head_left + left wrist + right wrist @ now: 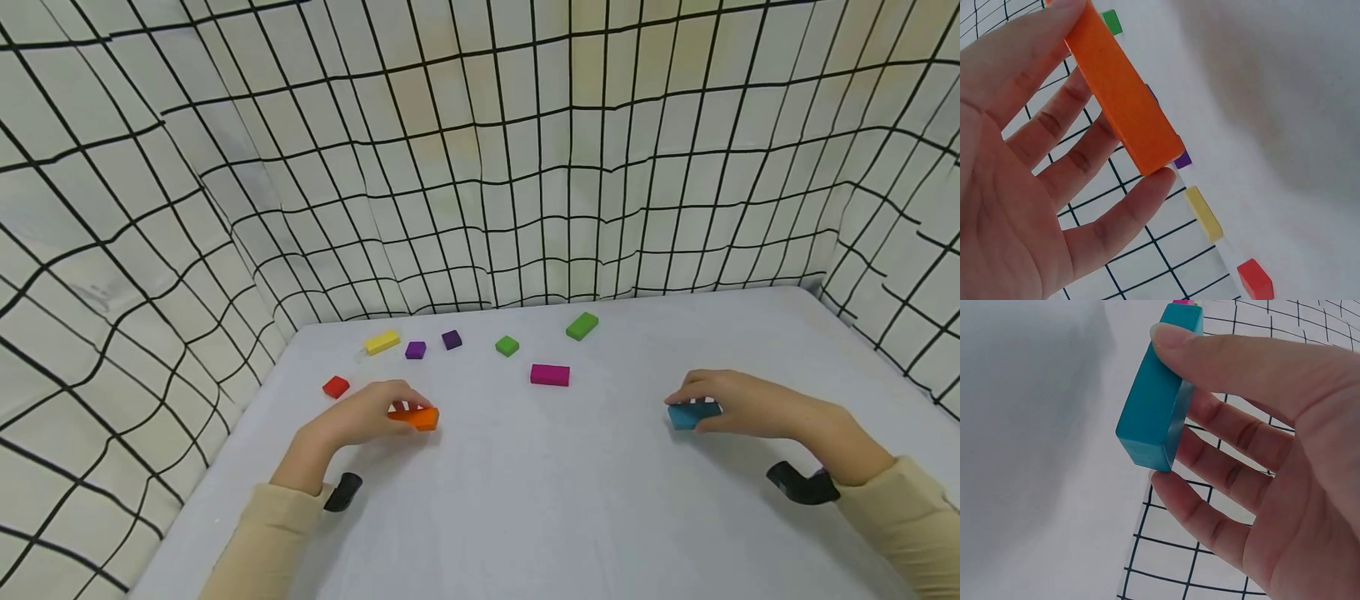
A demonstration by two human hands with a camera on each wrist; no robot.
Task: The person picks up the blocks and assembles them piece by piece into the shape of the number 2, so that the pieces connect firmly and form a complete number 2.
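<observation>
My left hand [371, 414] grips an orange block [424, 418] over the left part of the white table. In the left wrist view, the thumb lies on the upper end of that orange block [1124, 90] and the fingers are behind it. On the right side, my right hand [757, 406] holds a blue block [693, 415] between thumb and fingers. The right wrist view shows the thumb across the far end of the blue block [1155, 400], with a fingertip at its near lower corner. Between the hands, farther back, lies a magenta block [550, 375].
Left of the orange block is a red block [336, 387]. Toward the back lie a yellow block [382, 342], a purple block [416, 350], a dark purple block [452, 339], a small green block [507, 346] and a longer green block [582, 326]. White walls with black grid lines [480, 167] border the table [510, 508].
</observation>
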